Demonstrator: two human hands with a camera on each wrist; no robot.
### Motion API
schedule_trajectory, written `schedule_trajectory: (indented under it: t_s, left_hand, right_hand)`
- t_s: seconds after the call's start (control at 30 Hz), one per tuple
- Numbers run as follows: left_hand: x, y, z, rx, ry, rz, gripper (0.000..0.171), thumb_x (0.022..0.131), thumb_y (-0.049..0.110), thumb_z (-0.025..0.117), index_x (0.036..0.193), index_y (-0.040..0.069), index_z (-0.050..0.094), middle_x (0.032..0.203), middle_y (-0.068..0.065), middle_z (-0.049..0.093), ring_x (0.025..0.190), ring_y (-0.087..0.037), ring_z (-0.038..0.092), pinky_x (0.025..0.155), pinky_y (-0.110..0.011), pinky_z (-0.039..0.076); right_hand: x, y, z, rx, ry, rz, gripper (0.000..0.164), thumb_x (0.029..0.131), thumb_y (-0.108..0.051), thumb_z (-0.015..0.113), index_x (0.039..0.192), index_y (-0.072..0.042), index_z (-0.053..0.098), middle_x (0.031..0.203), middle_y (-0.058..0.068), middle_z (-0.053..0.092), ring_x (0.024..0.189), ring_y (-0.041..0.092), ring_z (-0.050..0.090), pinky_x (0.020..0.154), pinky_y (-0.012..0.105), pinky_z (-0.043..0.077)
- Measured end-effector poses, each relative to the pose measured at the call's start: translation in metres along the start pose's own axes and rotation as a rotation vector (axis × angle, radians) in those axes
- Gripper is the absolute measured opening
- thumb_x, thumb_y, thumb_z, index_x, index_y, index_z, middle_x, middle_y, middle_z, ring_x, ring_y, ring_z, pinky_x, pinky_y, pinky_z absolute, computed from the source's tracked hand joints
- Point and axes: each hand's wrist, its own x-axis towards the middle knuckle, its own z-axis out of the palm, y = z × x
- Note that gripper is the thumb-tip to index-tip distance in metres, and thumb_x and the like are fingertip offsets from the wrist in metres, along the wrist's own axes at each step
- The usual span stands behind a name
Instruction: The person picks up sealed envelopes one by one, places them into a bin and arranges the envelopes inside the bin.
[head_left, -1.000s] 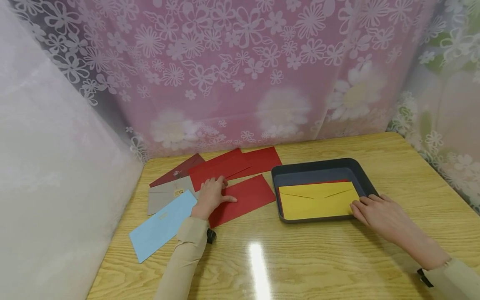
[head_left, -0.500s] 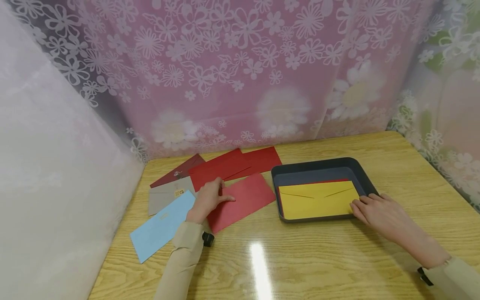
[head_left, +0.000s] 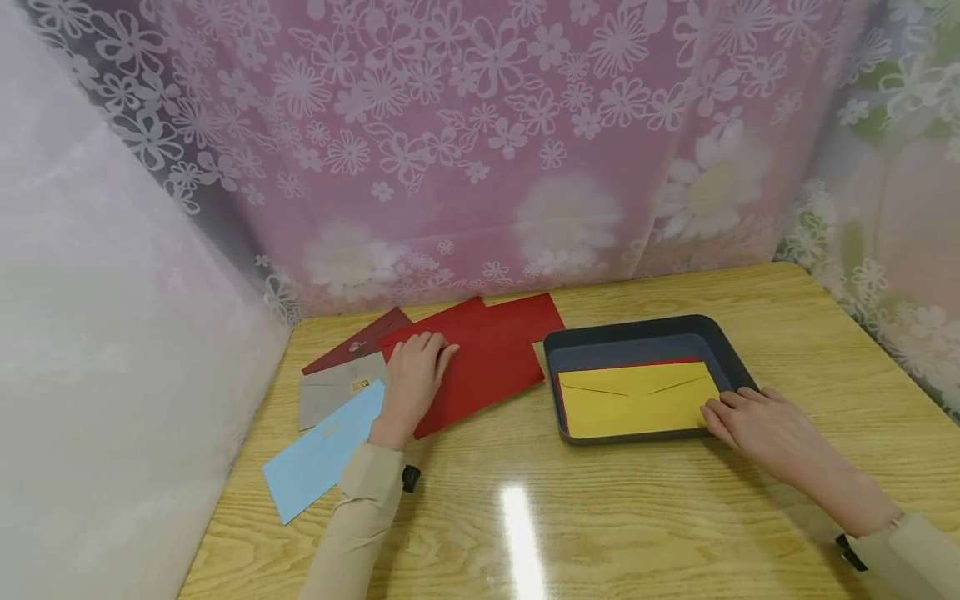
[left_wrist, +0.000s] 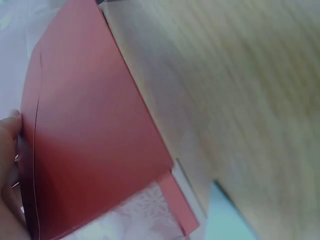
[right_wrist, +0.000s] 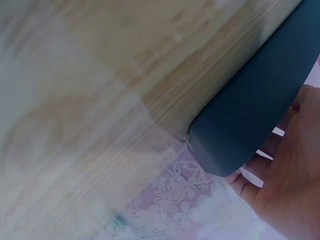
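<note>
My left hand (head_left: 412, 379) pinches a red envelope (head_left: 472, 383) by its left edge. The left wrist view shows the envelope (left_wrist: 95, 120) tilted up off the table, its flap line near the fingers (left_wrist: 6, 165). In the head view it overlaps two other red envelopes, one of them (head_left: 528, 317) at the back. Over at the right, my right hand (head_left: 772, 437) grips the near right corner of a dark grey tray (head_left: 622, 354). Inside the tray lies a yellow envelope (head_left: 637, 404) with a red one (head_left: 660, 363) peeking out beneath it.
Left of my left hand, a light blue envelope (head_left: 315, 458), a grey envelope (head_left: 322, 400) with a gold sticker and a dark red envelope (head_left: 348, 348) lie overlapping on the wooden table (head_left: 600, 517). A flowered curtain (head_left: 465, 167) hangs behind the table.
My left hand has raised and tilted the red envelope, and it now covers parts of the red ones behind. The right hand and the tray have stayed put.
</note>
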Motion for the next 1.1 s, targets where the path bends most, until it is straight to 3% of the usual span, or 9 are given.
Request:
schedule_trajectory:
  t_s: [0.23,0.57,0.77,1.1]
  left_hand:
    - [0.011,0.003,-0.008,0.087,0.083,0.061,0.027,0.102,0.031,0.063,0.086,0.009,0.061,0.075,-0.004,0.059,0.069,-0.022,0.052,0.063,-0.033,0.031]
    - [0.042,0.026,-0.027,0.057,0.2,0.107,0.027,0.102,0.031,0.063,0.087,0.009,0.063,0.081,-0.005,0.063,0.078,-0.023,0.06,0.066,-0.035,0.042]
    - [0.059,0.052,-0.024,0.038,0.188,0.151,0.028,0.103,0.032,0.06,0.087,0.009,0.061,0.082,-0.004,0.063,0.079,-0.023,0.059,0.067,-0.035,0.042]
    - [0.085,0.106,-0.005,0.007,0.144,0.2,0.026,0.107,0.033,0.053,0.093,0.012,0.063,0.089,0.0,0.065,0.084,-0.018,0.06,0.067,-0.03,0.041]
  right_hand:
    - [0.0,0.0,-0.001,0.008,0.003,0.011,0.054,0.113,-0.033,0.007,0.074,-0.015,0.04,0.066,-0.004,0.026,0.058,0.013,0.02,0.053,0.027,0.016]
    - [0.001,0.0,0.0,0.027,0.019,0.039,0.056,0.114,-0.035,0.009,0.072,-0.015,0.041,0.065,-0.004,0.027,0.056,0.013,0.024,0.052,0.026,0.016]
    - [0.001,0.0,0.0,0.036,0.017,0.05,0.056,0.113,-0.036,0.009,0.072,-0.016,0.039,0.065,-0.005,0.026,0.057,0.012,0.021,0.054,0.026,0.015]
    - [0.0,-0.001,0.0,0.039,0.013,0.062,0.059,0.113,-0.039,0.009,0.072,-0.016,0.044,0.065,-0.006,0.029,0.056,0.012,0.024,0.054,0.026,0.017]
